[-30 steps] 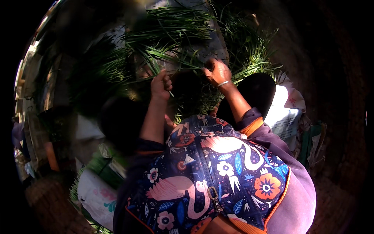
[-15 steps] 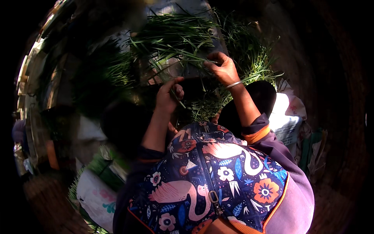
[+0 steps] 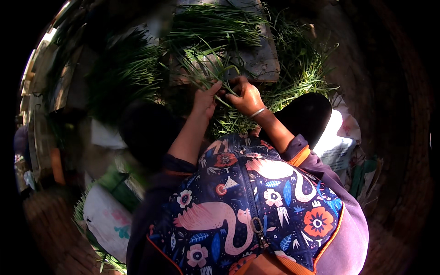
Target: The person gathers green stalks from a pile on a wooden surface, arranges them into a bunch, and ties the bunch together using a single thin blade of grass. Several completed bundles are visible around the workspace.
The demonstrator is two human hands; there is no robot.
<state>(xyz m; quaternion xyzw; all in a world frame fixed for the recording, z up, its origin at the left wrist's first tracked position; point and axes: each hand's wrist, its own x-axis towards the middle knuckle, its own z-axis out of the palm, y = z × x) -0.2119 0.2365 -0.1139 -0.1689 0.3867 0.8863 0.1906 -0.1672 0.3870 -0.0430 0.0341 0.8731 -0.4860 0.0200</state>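
Close together just in front of the near edge of the grey board (image 3: 262,57): left hand (image 3: 204,101) and right hand (image 3: 247,97), both with fingers closed on a few thin green stalks (image 3: 208,68). At the left, pinched near the raised thumb; at the right, gripped between thumb and bent fingers, partly hidden from view. Leafy ends fanned out over the board's near edge. Around the right wrist, a pale bracelet (image 3: 258,112). Across the board's far part, toward its right edge, a thick layer of long leaves (image 3: 215,25). Past the left edge, a shaded heap of leaves (image 3: 130,66); past the right edge, loose leaves (image 3: 298,62), partly sunlit. Beside the dark right knee (image 3: 302,114), a white sack (image 3: 332,146).
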